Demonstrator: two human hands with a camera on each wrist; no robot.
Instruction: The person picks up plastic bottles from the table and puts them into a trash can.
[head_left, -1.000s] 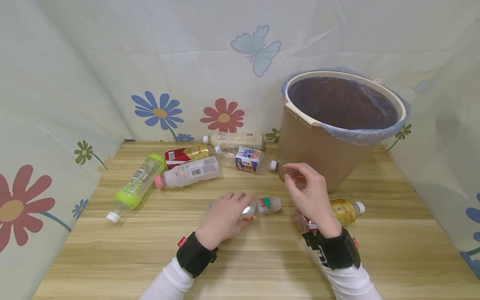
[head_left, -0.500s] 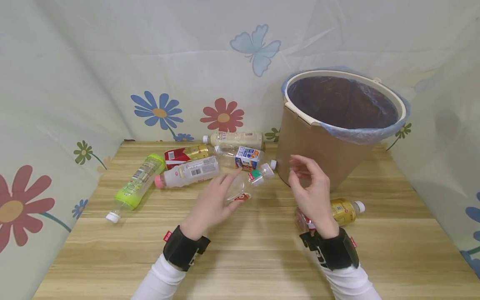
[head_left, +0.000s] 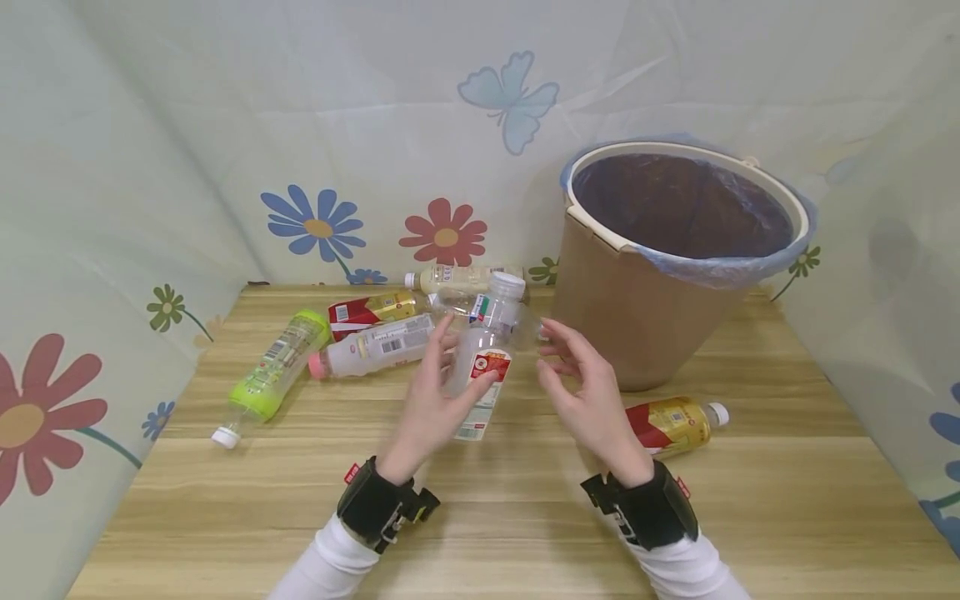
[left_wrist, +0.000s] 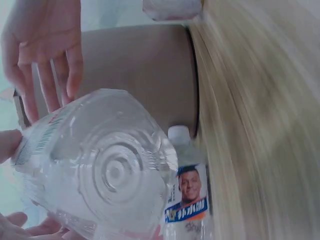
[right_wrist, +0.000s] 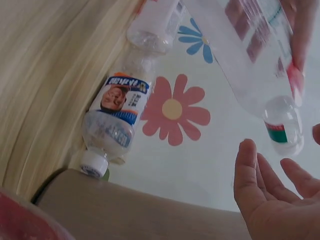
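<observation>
My left hand [head_left: 426, 407] grips a clear plastic bottle [head_left: 491, 364] with a red-and-white label, lifted above the table with its neck up and leaning away. In the left wrist view the ribbed bottom of this bottle faces the camera. My right hand [head_left: 597, 410] hovers to the right of the bottle, its fingers loosely bent and holding nothing; the right wrist view shows the fingertips apart from the bottle's neck [right_wrist: 282, 125]. Behind the held bottle lies another clear bottle [right_wrist: 117, 107] with a blue-and-white label, partly hidden in the head view.
A tall brown bin [head_left: 622, 325] lined with a blue bag stands at the back right. Near my right wrist lies a red-and-gold bottle [head_left: 678, 423]. On the left are a green bottle [head_left: 273, 367], a pink-capped bottle [head_left: 382, 346], a red-and-gold bottle [head_left: 367, 314] and a cream bottle [head_left: 453, 277].
My left hand has picked the clear bottle up off the table and turned it neck-up. The right hand has moved left toward it.
</observation>
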